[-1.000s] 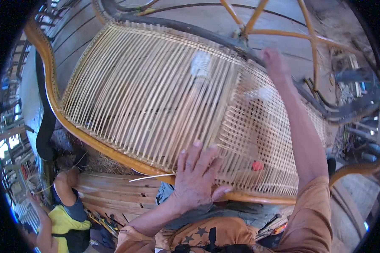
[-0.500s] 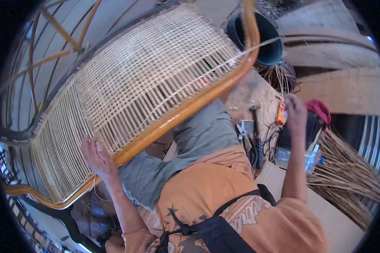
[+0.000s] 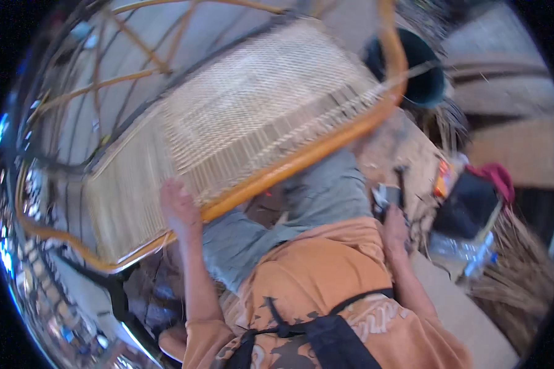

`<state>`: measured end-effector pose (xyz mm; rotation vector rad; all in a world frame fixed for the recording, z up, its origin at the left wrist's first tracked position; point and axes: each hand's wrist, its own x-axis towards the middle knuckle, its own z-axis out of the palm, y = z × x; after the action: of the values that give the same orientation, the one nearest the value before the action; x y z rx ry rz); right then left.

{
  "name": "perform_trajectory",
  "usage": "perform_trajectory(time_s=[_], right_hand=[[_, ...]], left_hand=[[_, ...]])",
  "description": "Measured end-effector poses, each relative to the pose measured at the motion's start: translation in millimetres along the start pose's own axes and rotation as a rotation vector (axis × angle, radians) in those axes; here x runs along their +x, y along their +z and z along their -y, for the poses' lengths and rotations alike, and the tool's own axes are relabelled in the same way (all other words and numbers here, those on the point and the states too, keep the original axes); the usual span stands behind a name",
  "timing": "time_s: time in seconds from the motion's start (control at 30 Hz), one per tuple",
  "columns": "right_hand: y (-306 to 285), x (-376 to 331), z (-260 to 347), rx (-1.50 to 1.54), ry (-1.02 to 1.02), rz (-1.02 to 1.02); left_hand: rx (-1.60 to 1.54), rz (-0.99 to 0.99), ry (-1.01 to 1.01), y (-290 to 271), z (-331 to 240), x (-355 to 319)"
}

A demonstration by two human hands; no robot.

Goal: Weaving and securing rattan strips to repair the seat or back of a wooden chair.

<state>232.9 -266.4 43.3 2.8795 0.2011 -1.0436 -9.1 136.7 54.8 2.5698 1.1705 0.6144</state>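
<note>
A woven cane panel in a varnished rattan frame slants across my lap. Its far part is closely woven, while bare strands show near the front rail. My left hand lies on the panel beside that rail, fingers stretched out, wrist crossing the frame. On the wooden board to the right, my right hand is down over the handles of some tools. Pliers and a hammer show just beyond it. Blur and the hand itself hide whether its fingers grip a handle.
A dark green bucket stands behind the frame's right corner. An orange packet, a black bag with red cloth and a clear plastic bottle lie at right. Loose cane strands spread beyond them.
My right hand has come down from beside the orange packet to the tools. The left hand remains at the panel's edge. The whole view has shifted, so the scene sits further right and is blurred.
</note>
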Motion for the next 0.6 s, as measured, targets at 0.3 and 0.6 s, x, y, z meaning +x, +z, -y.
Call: perform_trajectory(time_s=[0.3,0.6], right_hand=[[-121,-22,20,0.761,-0.299,-0.272],[-167,70,395,-0.313,-1.135,-0.311]], left_hand=[[-0.062,-0.119,0.009,-35,-6,74],[-0.093,-0.032,-0.016,52,73,223]])
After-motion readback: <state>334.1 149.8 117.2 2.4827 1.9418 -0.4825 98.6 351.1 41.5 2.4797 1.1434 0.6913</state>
